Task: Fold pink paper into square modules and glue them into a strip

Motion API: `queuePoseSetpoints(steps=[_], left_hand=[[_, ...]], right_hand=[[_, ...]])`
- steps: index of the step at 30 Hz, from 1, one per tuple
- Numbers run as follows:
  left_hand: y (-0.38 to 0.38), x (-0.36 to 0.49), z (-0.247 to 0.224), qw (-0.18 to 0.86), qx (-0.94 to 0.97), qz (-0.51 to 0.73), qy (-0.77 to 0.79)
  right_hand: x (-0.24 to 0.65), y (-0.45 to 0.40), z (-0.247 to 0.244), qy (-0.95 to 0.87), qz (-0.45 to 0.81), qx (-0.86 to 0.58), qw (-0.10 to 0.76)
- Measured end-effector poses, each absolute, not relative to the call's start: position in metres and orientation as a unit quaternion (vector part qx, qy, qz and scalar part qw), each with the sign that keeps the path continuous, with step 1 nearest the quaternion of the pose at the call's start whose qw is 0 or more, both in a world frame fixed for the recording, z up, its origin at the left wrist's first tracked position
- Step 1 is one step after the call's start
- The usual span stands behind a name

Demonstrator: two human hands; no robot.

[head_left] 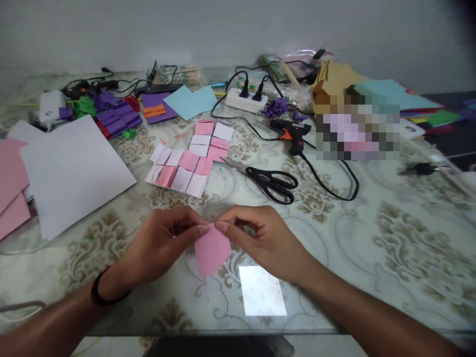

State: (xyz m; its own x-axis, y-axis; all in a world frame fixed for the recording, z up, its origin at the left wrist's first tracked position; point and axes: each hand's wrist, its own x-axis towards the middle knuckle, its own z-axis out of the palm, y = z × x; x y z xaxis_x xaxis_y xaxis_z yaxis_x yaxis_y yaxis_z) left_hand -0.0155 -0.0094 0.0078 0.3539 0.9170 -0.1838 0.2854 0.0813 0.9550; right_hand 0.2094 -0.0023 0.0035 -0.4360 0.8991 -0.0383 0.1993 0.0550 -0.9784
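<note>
A small piece of pink paper (pixel 212 253) hangs between my two hands over the table. My left hand (pixel 163 243) pinches its upper edge between thumb and forefinger. Close beside it, my right hand (pixel 256 233) pinches the same edge with thumb and fingertips, the tips almost meeting. Just beyond my hands lie black-handled scissors (pixel 269 182), blades pointing left. Left of them are pink and white folded paper pieces (pixel 180 171) laid in rows, with a second such group (pixel 210 139) behind. A bright white rectangle (pixel 262 291), perhaps a reflection, shows near my right wrist.
White sheets (pixel 74 173) and pink sheets (pixel 11 183) cover the left side. A black glue gun (pixel 295 134) with its cord lies to the right, near a white power strip (pixel 246 101). Purple folded papers (pixel 119 118), light blue sheets (pixel 191 101) and yellow paper (pixel 336 77) sit toward the wall.
</note>
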Motion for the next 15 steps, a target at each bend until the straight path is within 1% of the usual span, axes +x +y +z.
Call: queuePoseSetpoints(steps=[2,5,8,15], left_hand=[[-0.007,-0.015,0.005,0.579,0.558,0.327,0.496],[-0.004,-0.015,0.001,0.619,0.486,0.373,0.492],[-0.004,-0.015,-0.002,0.642,0.466,0.378,0.478],[-0.004,-0.014,0.001,0.657,0.462,0.379,0.460]], right_hand=[[0.212,0.000,0.004,-0.653,0.560,-0.389,0.330],[0.217,0.004,0.004,-0.705,0.553,-0.320,0.308],[0.219,0.007,0.001,-0.742,0.528,-0.284,0.299],[0.218,0.012,-0.002,-0.737,0.517,-0.274,0.338]])
